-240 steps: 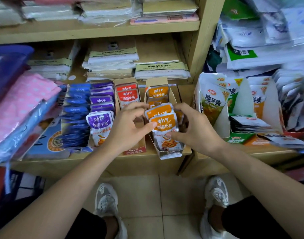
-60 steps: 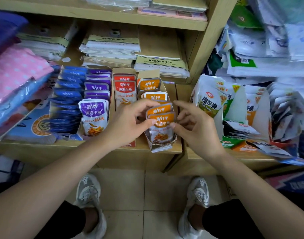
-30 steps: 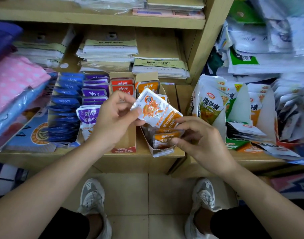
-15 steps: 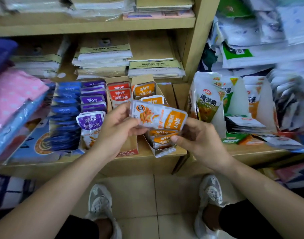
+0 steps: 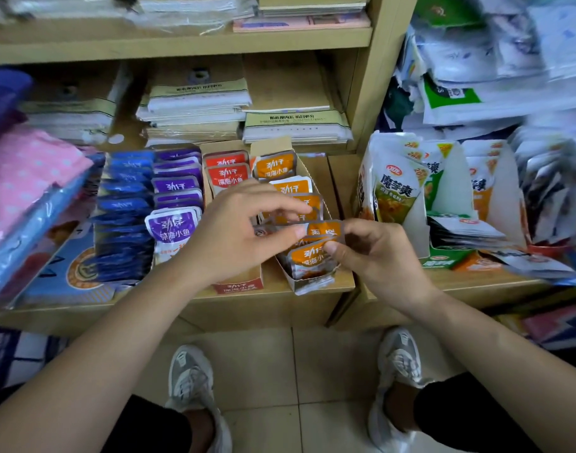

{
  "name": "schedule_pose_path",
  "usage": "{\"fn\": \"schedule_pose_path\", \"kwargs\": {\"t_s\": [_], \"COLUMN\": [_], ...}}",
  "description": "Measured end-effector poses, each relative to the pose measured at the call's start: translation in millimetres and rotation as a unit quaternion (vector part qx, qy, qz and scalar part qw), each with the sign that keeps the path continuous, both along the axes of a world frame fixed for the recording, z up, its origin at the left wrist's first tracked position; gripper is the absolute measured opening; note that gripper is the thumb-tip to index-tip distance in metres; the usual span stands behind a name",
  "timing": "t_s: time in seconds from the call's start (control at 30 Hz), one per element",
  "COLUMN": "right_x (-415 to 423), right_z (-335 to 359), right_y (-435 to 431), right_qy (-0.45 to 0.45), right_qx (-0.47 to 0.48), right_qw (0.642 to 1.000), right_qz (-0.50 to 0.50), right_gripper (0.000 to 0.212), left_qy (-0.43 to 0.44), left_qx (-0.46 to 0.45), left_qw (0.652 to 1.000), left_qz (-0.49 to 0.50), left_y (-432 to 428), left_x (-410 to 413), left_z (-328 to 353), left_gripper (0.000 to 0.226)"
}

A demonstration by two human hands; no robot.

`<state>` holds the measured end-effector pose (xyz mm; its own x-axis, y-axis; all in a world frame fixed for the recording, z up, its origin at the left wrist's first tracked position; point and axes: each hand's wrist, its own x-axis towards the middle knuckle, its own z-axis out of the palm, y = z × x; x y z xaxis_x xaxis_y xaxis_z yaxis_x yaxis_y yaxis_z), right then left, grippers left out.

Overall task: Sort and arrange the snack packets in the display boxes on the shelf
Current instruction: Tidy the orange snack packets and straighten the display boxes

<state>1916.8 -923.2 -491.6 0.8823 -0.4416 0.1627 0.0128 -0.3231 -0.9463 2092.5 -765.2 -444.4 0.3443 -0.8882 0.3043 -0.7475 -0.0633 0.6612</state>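
L hand [image 5: 244, 230] and R hand [image 5: 374, 253] both hold one orange pkt [image 5: 324, 228], turned sideways, low over the near half of the orange display box [image 5: 307, 282]. L hand: thumb and curled fingers pinch the pkt's left end, most of that end hidden under the thumb. R hand: forefinger and thumb pinch its right end, other fingers curled in; thumb tip sits right at the top edge of the front pkt [image 5: 309, 261] standing in the box. More orange pkts [image 5: 275, 168] stand in a row behind it toward the far end, leaning back a bit

Just left: red box [image 5: 239, 286] w/ red pkts [image 5: 227, 176] at its far end, middle hidden by L hand. Left again a row of purple pkts [image 5: 172, 225], then blue pkts [image 5: 126, 204]. All on the wood shelf [image 5: 182, 305], rows close side by side

Right of the shelf's upright post: white/green snack bags [image 5: 394, 194] in a taller white box, loose pkts heaped beyond, too blurred to read. Far side of shelf: stacks of paper envelopes [image 5: 198, 103]. Far left a pink dotted bundle [image 5: 25, 171]. Nearest: tiled floor [image 5: 280, 371] and two grey trainers [image 5: 190, 377]
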Motion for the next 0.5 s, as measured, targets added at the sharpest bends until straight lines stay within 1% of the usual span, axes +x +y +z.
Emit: {"fn": "schedule_pose_path", "kwargs": {"t_s": [0.03, 0.1, 0.2, 0.27, 0.37, 0.43, 0.5], "right_x": [0.8, 1.7, 1.6, 1.2, 1.1, 1.4, 1.1], "right_z": [-0.1, 0.0, -2.0, -4.4, -3.6, -1.4, 0.5], "right_y": [0.1, 0.6, 0.5, -1.2, -2.6, -1.6, -0.7], "right_qy": [0.000, -0.006, -0.001, 0.012, 0.014, 0.013, 0.017], "right_qx": [-0.003, -0.001, -0.003, -0.007, 0.006, 0.015, 0.021], "right_qw": [1.000, 1.000, 1.000, 1.000, 1.000, 0.999, 0.999], "right_qz": [0.001, -0.001, -0.008, -0.023, -0.027, -0.027, -0.035], "right_gripper": [0.012, 0.012, 0.022, 0.035, 0.047, 0.054, 0.062], "left_qy": [-0.023, -0.041, -0.032, 0.007, 0.080, 0.107, 0.146], "left_qx": [0.015, 0.026, -0.003, -0.055, -0.125, -0.145, -0.132], "left_qw": [1.000, 0.999, 0.999, 0.998, 0.986, 0.979, 0.977], "left_qz": [-0.010, -0.018, 0.002, 0.034, 0.081, 0.092, 0.087], "left_y": [-3.6, -8.6, -9.2, -6.6, -2.8, -2.5, -2.7], "left_x": [-2.1, -3.0, 6.3, 13.4, 15.3, 11.2, 8.2], "left_z": [2.3, 3.8, 5.8, 9.9, 16.3, 15.6, 9.5], "left_gripper": [0.026, 0.019, 0.011, 0.005, 0.009, 0.015, 0.013]}}
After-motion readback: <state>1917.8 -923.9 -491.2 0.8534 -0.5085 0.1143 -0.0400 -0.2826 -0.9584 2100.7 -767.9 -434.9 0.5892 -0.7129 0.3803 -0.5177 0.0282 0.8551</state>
